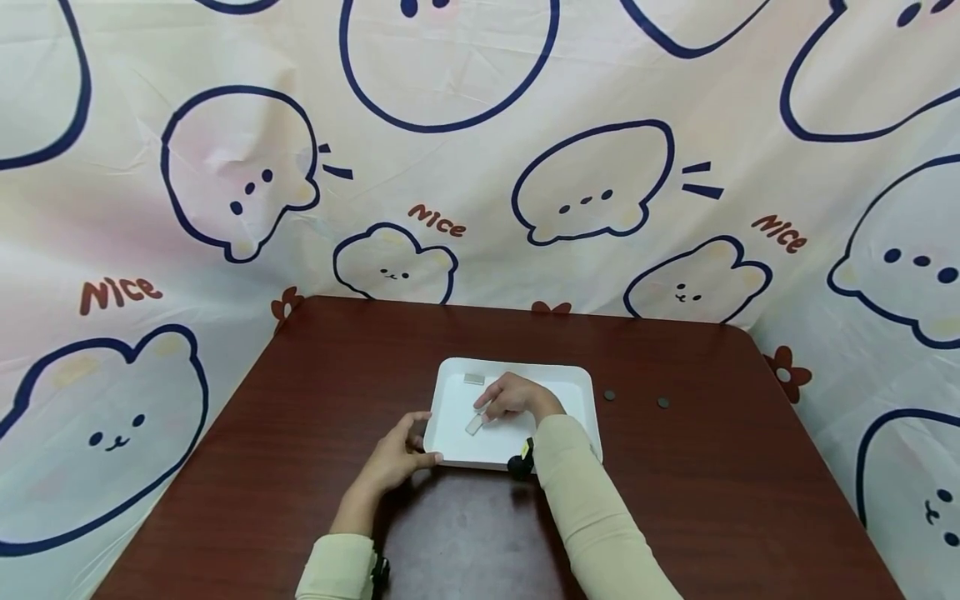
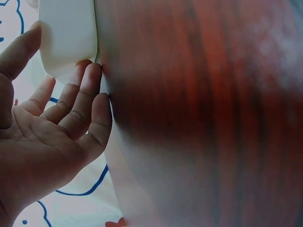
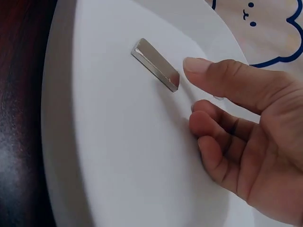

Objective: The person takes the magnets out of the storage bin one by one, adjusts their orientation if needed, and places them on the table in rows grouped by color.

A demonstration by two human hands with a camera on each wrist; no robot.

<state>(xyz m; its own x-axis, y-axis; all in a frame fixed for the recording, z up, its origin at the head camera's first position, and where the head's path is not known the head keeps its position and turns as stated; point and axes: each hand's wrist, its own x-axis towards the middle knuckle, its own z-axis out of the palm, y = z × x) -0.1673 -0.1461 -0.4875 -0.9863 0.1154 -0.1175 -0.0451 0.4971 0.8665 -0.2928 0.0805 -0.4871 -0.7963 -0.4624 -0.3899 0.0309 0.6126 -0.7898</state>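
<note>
My left hand (image 1: 401, 454) holds the near left corner of a white tray (image 1: 517, 450), with the thumb on one side and the fingers against the other. In the left wrist view, the fingertips meet the edge of the tray (image 2: 68, 33). Over the tray is my right hand (image 1: 517, 396), its thumb apart from loosely curled fingers and nothing between them. Just beyond that thumb in the right wrist view lies a small shiny rectangular metal bar (image 3: 157, 66), flat on the tray. A second similar bar (image 1: 473, 378) lies near the tray's far left corner.
Two small dark discs (image 1: 609, 395) lie on the brown table (image 1: 697, 483) to the right of the tray. A cloth (image 1: 480, 175) printed with cartoon animals hangs behind the table and along both sides.
</note>
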